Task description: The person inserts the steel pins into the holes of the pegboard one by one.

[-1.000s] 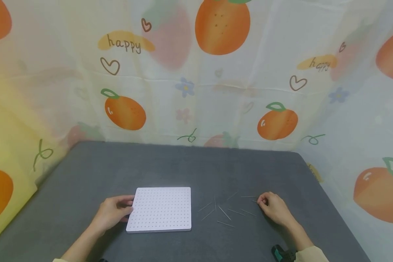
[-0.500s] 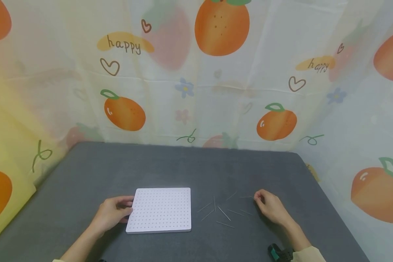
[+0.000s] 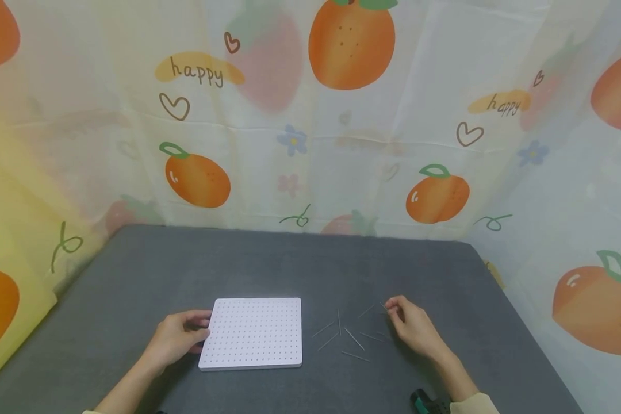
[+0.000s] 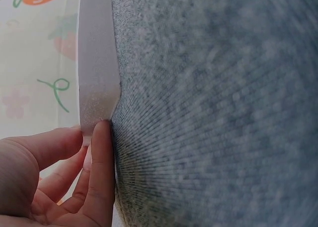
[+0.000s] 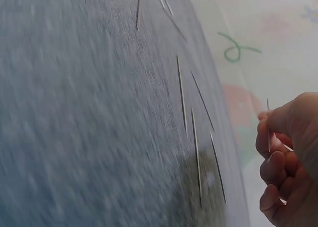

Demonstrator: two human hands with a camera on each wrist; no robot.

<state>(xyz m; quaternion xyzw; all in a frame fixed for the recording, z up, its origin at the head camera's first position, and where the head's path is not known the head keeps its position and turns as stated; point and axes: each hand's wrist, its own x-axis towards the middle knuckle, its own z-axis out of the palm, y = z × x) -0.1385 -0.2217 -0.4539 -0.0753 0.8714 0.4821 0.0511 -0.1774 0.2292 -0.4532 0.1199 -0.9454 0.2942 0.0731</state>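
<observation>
A white square pegboard (image 3: 253,330) with rows of small holes lies flat on the dark grey table. My left hand (image 3: 175,338) holds it at its left edge. In the left wrist view, thumb and fingers pinch the board's white rim (image 4: 98,53). To the right of the board, my right hand (image 3: 413,326) pinches a thin metal needle (image 5: 269,138) between thumb and index finger, raised off the table. Several more loose needles (image 3: 354,339) lie scattered between the board and this hand; the right wrist view shows some of these needles (image 5: 196,155) closer.
Behind the grey tabletop (image 3: 290,259) hangs a pale curtain (image 3: 341,144) printed with oranges and hearts. A dark strapped device (image 3: 426,401) sits at my right wrist. The table's right edge slopes away beyond that arm.
My right hand has moved left, taking a needle from the right side of the scattered group and lifting it. The left hand and the board have stayed in place.
</observation>
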